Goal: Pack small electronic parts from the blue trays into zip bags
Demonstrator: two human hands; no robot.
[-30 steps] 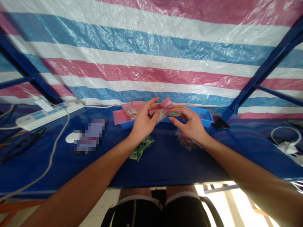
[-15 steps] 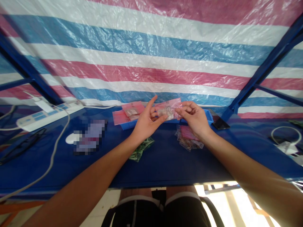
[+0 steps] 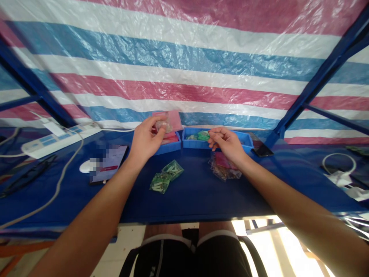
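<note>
My left hand (image 3: 148,139) is closed on a pink plastic bag (image 3: 173,120), with small pale parts showing through the plastic near the fingers. It hangs over the left blue bin (image 3: 170,147), where more pink bags lie. My right hand (image 3: 226,143) is at the right blue bin (image 3: 193,144), its fingertips pinched together beside a green bag (image 3: 203,135) inside. Whether those fingers grip anything I cannot make out. Below that hand lies a pile of clear and pink bags (image 3: 224,167). Green bags (image 3: 167,177) with pale strips inside rest on the blue table between my forearms.
To the left are a phone or tablet (image 3: 108,165), a white mouse (image 3: 85,166), a power strip (image 3: 62,139) and a trailing cable (image 3: 63,181). A dark phone (image 3: 263,149) lies beside the right bin. A white charger (image 3: 340,179) sits far right. Striped plastic sheeting (image 3: 184,69) hangs behind.
My hands have parted. The left carried the pink bag leftward over the left bin; the right let go of it and is now at the right bin.
</note>
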